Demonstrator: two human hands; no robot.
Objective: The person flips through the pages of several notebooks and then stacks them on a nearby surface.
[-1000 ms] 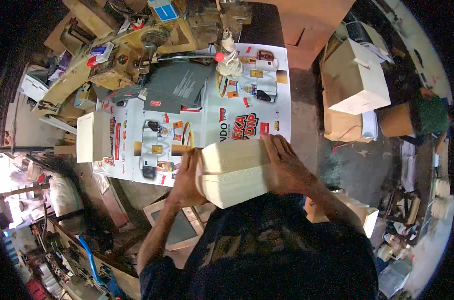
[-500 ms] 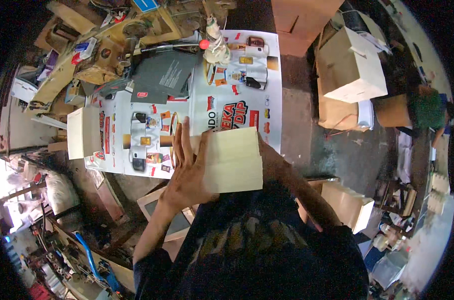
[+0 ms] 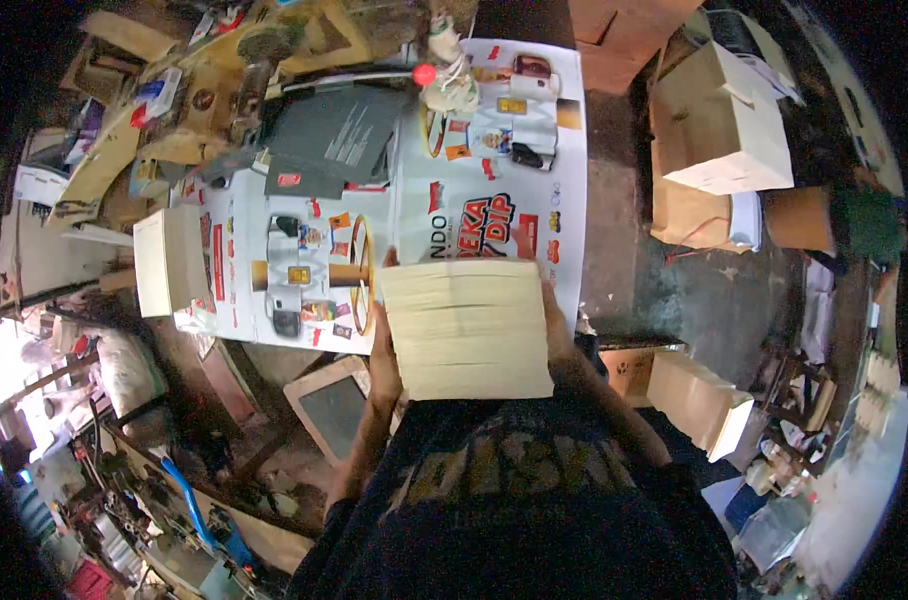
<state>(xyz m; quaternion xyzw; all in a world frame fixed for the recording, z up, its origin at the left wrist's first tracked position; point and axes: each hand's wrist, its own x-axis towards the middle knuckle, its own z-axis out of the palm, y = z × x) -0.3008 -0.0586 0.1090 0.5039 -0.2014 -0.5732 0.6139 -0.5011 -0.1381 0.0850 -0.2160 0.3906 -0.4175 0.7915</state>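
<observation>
A thick cream block (image 3: 469, 330), layered like stacked paper sheets, is held in front of my chest over the near edge of the table. My left hand (image 3: 385, 345) grips its left side, with most fingers hidden behind it. Against the opposite side presses my right hand (image 3: 562, 338), its fingers also largely out of sight. Beneath and beyond lies the white printed sheet (image 3: 414, 225) covering the table. A similar cream block (image 3: 169, 262) stands at the table's left end.
Dark grey cards (image 3: 334, 140) and a white-wrapped bottle (image 3: 448, 80) beside a red ball lie farther back. A large cream stack (image 3: 724, 120) stands at right, and another cream block (image 3: 699, 400) nearer. A framed grey panel (image 3: 334, 405) leans below the table.
My left hand has gone from spread fingers beside the block to gripping its side. The block has turned, showing a wider, layered face. The whole view has shifted slightly.
</observation>
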